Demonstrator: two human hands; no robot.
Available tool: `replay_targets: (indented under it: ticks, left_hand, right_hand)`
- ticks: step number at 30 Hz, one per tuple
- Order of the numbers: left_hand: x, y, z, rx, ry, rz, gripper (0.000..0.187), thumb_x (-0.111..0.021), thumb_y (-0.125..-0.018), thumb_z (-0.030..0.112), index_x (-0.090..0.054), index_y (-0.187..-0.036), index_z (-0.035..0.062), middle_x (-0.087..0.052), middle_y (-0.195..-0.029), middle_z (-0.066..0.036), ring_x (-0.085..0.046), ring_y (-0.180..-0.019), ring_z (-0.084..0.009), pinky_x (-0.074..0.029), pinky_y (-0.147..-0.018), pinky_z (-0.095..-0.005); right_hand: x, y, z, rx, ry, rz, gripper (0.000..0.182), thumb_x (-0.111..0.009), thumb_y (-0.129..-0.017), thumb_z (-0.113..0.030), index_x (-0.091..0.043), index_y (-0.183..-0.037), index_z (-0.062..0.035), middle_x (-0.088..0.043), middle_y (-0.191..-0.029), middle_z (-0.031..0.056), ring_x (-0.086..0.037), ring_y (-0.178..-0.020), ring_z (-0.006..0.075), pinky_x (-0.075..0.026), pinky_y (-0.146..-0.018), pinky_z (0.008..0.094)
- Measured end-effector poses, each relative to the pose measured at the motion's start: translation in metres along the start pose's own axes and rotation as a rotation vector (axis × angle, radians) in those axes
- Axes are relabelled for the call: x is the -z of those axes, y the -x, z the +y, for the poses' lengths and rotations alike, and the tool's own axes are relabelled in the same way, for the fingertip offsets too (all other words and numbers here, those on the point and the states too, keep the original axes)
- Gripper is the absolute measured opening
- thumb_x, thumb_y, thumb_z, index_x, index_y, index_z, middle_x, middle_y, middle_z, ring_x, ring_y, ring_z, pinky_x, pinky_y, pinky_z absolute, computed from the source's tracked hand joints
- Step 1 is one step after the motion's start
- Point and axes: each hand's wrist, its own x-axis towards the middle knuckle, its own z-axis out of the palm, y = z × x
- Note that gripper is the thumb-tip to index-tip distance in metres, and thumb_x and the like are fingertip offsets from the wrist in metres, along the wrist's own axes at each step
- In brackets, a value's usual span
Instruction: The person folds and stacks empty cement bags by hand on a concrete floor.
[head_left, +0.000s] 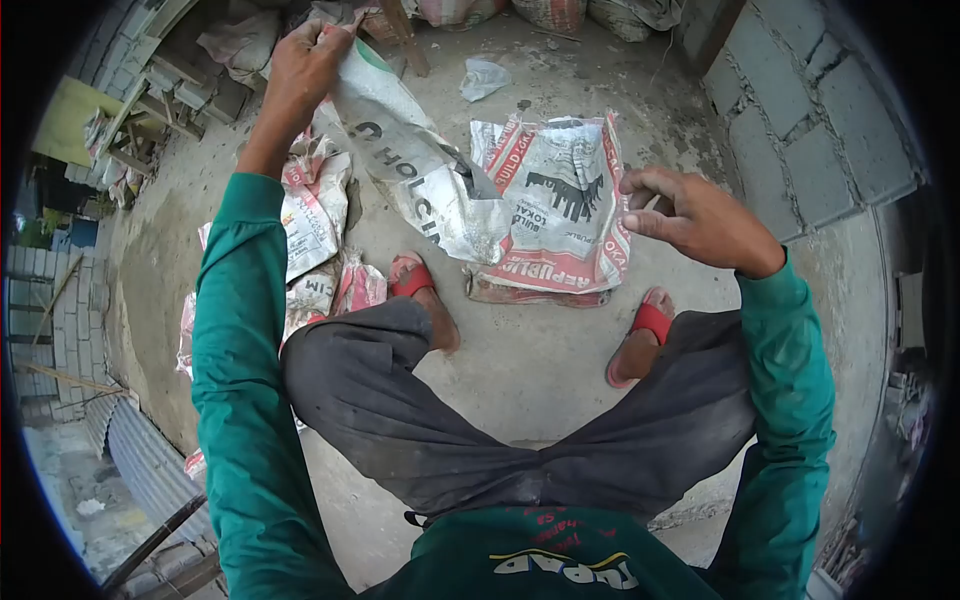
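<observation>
My left hand is raised at the upper left, its fingers closed on the top corner of an empty white cement bag lettered HOLCIM. The bag hangs slantwise, and its lower end overlaps a flattened stack of cement bags on the floor. The top bag of that stack is white with red borders, a dark building print and REPUBLIC lettering. My right hand is at the right edge of the stack, thumb and fingers apart and slightly curled, with nothing between them.
Crumpled cement bags lie in a heap on the left. A clear plastic scrap is on the concrete floor beyond the stack. Full sacks line the far side. A block wall rises at the right; corrugated sheets lie lower left.
</observation>
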Motion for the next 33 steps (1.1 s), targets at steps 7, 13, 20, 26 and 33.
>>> replay_targets:
  ticks: [7,13,20,26,33]
  left_hand:
    - [-0.046,-0.013,0.026,-0.058,0.304,0.169,0.035,-0.065,-0.097,0.028,-0.068,-0.107,-0.0057,-0.071,-0.092,-0.008,-0.061,-0.08,-0.0121,-0.048,-0.071,-0.0297]
    - [-0.215,0.127,-0.188,0.538,0.101,0.206,0.039,-0.066,-0.09,0.025,-0.066,-0.098,-0.0134,-0.071,-0.093,-0.03,-0.071,-0.085,-0.0332,-0.052,-0.075,-0.0442]
    - [-0.311,0.339,-0.318,0.972,-0.093,0.162,0.024,-0.063,-0.089,0.018,-0.067,-0.09,-0.0054,-0.067,-0.076,-0.018,-0.063,-0.066,-0.0283,-0.051,-0.06,-0.0427]
    - [-0.262,0.275,-0.18,1.216,0.198,0.068,0.054,-0.078,-0.084,0.026,-0.06,-0.125,-0.0049,-0.072,-0.101,-0.018,-0.069,-0.087,-0.0305,-0.054,-0.077,-0.0436]
    - [-0.269,0.288,-0.235,1.358,0.744,-0.159,0.075,-0.082,-0.083,0.035,-0.049,-0.143,0.0039,-0.053,-0.144,-0.014,-0.047,-0.133,-0.0312,-0.036,-0.108,-0.0561]
  right_hand:
    - [-0.008,-0.014,0.078,-0.234,-0.118,0.213,0.084,-0.048,-0.098,-0.068,-0.044,-0.148,-0.0003,-0.05,-0.147,0.0241,-0.053,-0.133,0.0365,-0.042,-0.11,0.0422]
    - [-0.013,-0.009,0.123,-0.304,0.101,0.026,0.088,-0.048,-0.097,-0.069,-0.041,-0.152,-0.0007,-0.046,-0.152,0.0259,-0.047,-0.139,0.0397,-0.037,-0.115,0.043]
    - [0.0,0.024,0.093,-0.214,0.092,-0.133,0.079,-0.054,-0.097,-0.067,-0.048,-0.146,-0.0051,-0.057,-0.139,0.0241,-0.056,-0.127,0.0379,-0.045,-0.106,0.045]
    - [0.006,0.038,0.099,-0.207,0.094,-0.229,0.065,-0.056,-0.1,-0.058,-0.054,-0.137,-0.0041,-0.063,-0.126,0.024,-0.061,-0.116,0.0378,-0.048,-0.099,0.0457]
    - [0.011,0.033,0.092,-0.218,0.039,-0.224,0.06,-0.061,-0.099,-0.052,-0.058,-0.135,-0.0049,-0.066,-0.124,0.0214,-0.062,-0.116,0.0358,-0.049,-0.098,0.0445]
